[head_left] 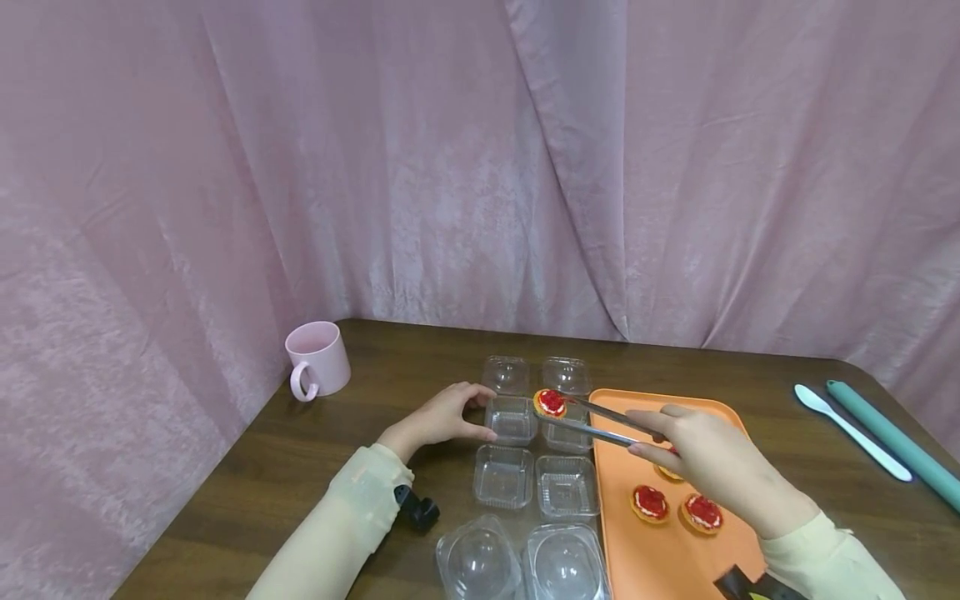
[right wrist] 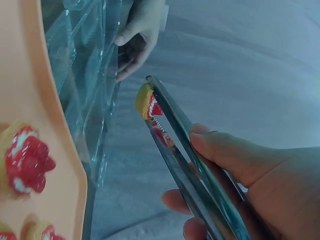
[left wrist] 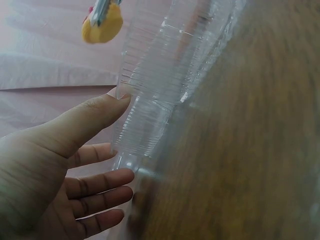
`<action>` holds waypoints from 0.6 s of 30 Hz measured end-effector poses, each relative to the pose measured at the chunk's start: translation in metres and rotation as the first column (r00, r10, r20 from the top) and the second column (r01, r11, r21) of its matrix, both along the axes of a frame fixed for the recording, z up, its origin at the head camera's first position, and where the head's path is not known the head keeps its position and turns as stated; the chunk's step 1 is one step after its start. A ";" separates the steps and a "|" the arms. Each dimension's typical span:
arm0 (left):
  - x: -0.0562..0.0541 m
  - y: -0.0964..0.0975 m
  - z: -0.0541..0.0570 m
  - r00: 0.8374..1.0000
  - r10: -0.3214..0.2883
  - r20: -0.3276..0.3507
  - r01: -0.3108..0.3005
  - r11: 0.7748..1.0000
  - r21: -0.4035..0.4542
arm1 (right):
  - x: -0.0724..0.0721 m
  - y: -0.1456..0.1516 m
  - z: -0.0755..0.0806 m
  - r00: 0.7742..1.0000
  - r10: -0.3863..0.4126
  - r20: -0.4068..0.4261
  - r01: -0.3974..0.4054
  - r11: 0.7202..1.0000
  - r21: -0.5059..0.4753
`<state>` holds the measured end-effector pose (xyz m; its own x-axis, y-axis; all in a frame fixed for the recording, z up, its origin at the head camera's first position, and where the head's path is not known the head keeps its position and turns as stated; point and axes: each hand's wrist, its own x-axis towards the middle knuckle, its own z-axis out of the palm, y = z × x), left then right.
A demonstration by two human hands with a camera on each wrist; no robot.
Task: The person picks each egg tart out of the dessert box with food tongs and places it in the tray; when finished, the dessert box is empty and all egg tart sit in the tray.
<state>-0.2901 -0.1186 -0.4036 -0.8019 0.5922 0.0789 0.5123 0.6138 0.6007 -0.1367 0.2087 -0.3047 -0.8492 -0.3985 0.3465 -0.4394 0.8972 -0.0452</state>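
My right hand (head_left: 716, 462) grips metal tongs (head_left: 600, 432). Between the tongs' tips is a small tart (head_left: 551, 404) with red topping and white cream, held in the air above the far pair of clear plastic boxes. My left hand (head_left: 446, 414) is beside the far left box (head_left: 512, 423), thumb and fingers spread along its near-left side. In the left wrist view the thumb (left wrist: 95, 117) touches the clear plastic edge, and the other fingers are loosely extended. More tarts (head_left: 650, 504) lie on an orange tray (head_left: 630, 567), partly hidden by my right hand.
Two nearer boxes, one a clear box (head_left: 567, 487), stand in front, their domed lids (head_left: 480, 562) folded toward me. A pink mug (head_left: 321, 362) stands at the far left. A light-blue spoon (head_left: 855, 432) and a green stick (head_left: 900, 442) lie on the right.
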 end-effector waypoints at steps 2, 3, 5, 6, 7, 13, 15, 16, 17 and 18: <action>0.000 -0.001 0.001 1.000 0.000 0.002 0.000 1.000 0.001 | 0.003 0.004 0.000 0.999 -0.026 0.022 0.027 1.000 -0.010; 0.000 -0.001 0.001 1.000 -0.001 -0.001 0.001 1.000 0.000 | 0.005 0.007 0.000 0.999 -0.041 0.036 0.042 0.999 -0.014; 0.000 -0.001 0.002 1.000 0.004 0.001 -0.004 1.000 -0.002 | 0.008 0.011 0.000 0.996 -0.068 0.051 0.069 0.998 -0.013; 0.000 -0.001 0.002 1.000 0.006 0.002 -0.006 1.000 -0.003 | 0.009 0.013 0.000 0.995 -0.079 0.054 0.080 0.997 -0.012; 0.000 -0.002 0.002 1.000 0.008 0.003 -0.008 1.000 -0.005 | 0.011 0.015 0.000 0.995 -0.086 0.056 0.087 0.996 -0.013; 0.000 -0.003 0.002 1.000 0.007 -0.005 -0.007 1.000 -0.006 | 0.018 0.025 -0.002 0.992 -0.111 0.067 0.113 0.993 -0.020; 0.001 -0.003 0.003 1.000 0.005 -0.009 -0.005 1.000 -0.006 | 0.019 0.029 -0.004 0.990 -0.120 0.075 0.122 0.992 -0.016; 0.002 -0.003 0.003 1.000 0.004 -0.011 -0.005 1.000 -0.004 | 0.020 0.031 -0.005 0.989 -0.124 0.075 0.125 0.992 -0.012; 0.002 -0.003 0.003 1.000 0.006 -0.009 -0.006 1.000 -0.004 | 0.020 0.034 -0.006 0.990 -0.125 0.071 0.126 0.992 -0.011; 0.002 -0.003 0.004 1.000 0.007 -0.006 -0.007 1.000 -0.003 | 0.021 0.036 -0.008 0.989 -0.127 0.069 0.128 0.992 -0.008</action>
